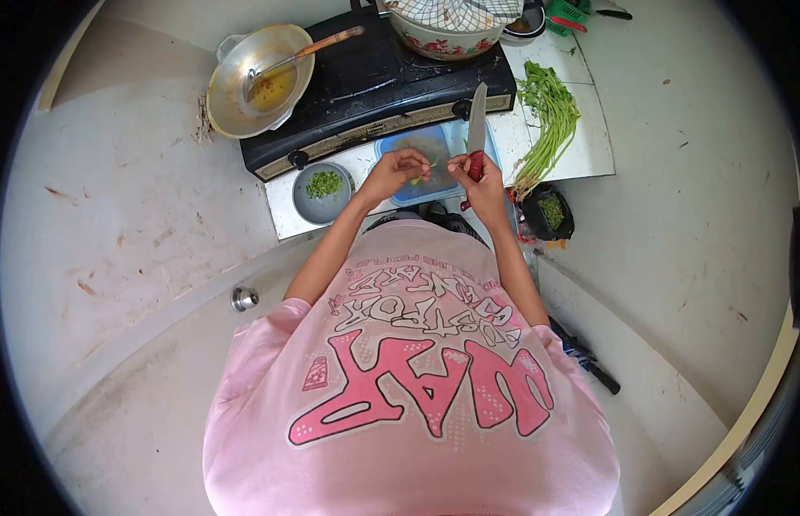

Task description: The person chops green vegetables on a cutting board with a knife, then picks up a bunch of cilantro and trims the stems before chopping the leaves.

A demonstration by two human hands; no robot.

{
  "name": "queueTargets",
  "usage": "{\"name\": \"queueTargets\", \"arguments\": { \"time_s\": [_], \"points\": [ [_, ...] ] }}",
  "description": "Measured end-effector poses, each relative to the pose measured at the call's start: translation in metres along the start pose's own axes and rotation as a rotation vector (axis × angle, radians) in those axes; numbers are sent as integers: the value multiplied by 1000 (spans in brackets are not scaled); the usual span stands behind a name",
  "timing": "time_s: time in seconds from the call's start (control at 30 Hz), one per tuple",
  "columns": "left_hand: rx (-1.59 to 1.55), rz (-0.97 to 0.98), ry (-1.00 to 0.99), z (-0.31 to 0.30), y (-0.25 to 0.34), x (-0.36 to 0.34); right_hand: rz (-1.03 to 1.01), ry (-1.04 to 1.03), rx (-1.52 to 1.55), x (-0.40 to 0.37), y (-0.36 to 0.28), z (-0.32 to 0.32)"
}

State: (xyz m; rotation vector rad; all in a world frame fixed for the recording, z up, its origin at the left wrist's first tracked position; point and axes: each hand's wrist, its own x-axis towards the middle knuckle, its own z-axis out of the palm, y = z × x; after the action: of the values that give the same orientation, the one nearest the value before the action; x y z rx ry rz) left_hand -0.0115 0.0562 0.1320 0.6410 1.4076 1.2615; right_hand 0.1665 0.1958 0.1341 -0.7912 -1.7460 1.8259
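In my right hand [479, 177] is a knife [477, 120] with a red handle, its broad blade pointing up and away from me. My left hand [400, 175] is closed in a pinch on a small green stem piece [416, 180], partly hidden by the fingers. Both hands are close together above a blue tray [384, 146]. Left of them, a grey bowl [304, 206] holds finely chopped greens [323, 183]. A bunch of leafy green stalks [550, 129] lies on the white tiles to the right.
Beyond the tray stands a black gas stove [366, 95]. A wok [224, 90] with a wooden-handled spatula [318, 46] sits at its left, and a floral pot [443, 43] at its right. A black container [570, 225] with greens is by the counter's right front edge.
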Motion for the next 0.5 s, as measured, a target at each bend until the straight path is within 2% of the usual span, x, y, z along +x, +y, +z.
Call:
{"name": "queueTargets", "arguments": {
  "time_s": [0.1, 0.2, 0.3, 0.47, 0.5],
  "points": [
    [23, 4, 221, -9, -45, 1, 133, -94, -370, -1, -3, -16],
    [325, -97, 349, -11, -61, -7, 203, -214, -520, -1, 50, -34],
    [536, 15, 414, -14, -101, -5, 73, -324, -743, -10, 84, -42],
    [712, 191, 531, -4, -130, -6, -26, -461, -789, -22, 112, -40],
    [747, 168, 546, 1, -127, -9, -20, -493, -795, -23, 106, -38]
  ]
}}
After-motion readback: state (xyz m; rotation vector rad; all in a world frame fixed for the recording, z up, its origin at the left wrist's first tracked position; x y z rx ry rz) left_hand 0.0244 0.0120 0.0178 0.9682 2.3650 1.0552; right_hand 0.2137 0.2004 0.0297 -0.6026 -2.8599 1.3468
